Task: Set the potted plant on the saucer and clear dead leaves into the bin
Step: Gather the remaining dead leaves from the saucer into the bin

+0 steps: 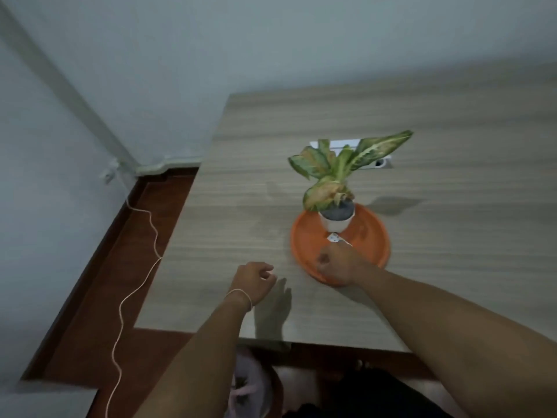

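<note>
One wood-grain table (422, 122) carries an orange saucer (373, 236), and the potted plant (336, 188) stands upright in its white pot on the saucer's far half, just beyond the right hand (339, 265). That right hand rests curled over the saucer's near rim, closed around nothing I can make out, with a small white tag (334, 237) lying between it and the pot. Left of the saucer and apart from it, the left hand (253, 277) hovers loosely curled and empty above the table, a thin band (239, 294) around its wrist.
</note>
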Available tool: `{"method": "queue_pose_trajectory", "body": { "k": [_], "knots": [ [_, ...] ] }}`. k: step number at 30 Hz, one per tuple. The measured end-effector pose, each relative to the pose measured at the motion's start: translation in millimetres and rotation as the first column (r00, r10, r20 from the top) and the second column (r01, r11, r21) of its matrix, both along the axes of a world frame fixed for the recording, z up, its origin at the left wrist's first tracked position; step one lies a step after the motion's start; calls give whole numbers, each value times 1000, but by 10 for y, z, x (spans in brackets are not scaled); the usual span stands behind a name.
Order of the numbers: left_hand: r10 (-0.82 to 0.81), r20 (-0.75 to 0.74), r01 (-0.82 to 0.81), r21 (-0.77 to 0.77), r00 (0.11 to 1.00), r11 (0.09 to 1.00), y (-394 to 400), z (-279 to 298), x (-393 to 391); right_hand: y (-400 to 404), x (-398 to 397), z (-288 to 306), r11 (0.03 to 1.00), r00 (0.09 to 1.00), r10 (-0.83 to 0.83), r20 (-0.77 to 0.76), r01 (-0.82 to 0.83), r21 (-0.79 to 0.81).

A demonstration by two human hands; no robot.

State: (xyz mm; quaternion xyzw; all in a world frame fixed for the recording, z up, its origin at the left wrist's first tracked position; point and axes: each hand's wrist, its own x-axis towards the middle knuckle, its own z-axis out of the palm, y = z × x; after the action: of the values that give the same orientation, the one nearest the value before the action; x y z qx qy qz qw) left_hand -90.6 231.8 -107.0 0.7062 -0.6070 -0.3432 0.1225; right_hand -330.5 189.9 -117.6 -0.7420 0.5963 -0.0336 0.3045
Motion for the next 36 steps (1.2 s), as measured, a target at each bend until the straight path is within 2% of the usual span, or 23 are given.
{"method": "queue_pose_trajectory", "body": {
  "k": [3,5,12,18,23,36],
  "knots": [
    [-134,6,134,-18,991,991,-235,18,-523,-99,-490,-3,984,982,-174,-79,175,16],
    [-212,39,211,24,977,977,-369,-14,-817,-153,-698,-36,978,973,-200,-113,206,42],
    [-347,124,319,201,930,926,-644,-202,-1421,-232,-841,-219,971,971,-114,-211,153,181],
    [-496,228,404,351,838,845,-802,-352,-1574,-370,-777,-359,985,947,27,-320,31,172],
    [-546,262,437,375,796,817,-860,-397,-1637,-426,-676,-410,977,944,89,-319,-21,210],
    [-583,273,471,381,765,796,-859,-507,-1632,-402,-620,-498,976,948,92,-305,-24,218]
  ]
}}
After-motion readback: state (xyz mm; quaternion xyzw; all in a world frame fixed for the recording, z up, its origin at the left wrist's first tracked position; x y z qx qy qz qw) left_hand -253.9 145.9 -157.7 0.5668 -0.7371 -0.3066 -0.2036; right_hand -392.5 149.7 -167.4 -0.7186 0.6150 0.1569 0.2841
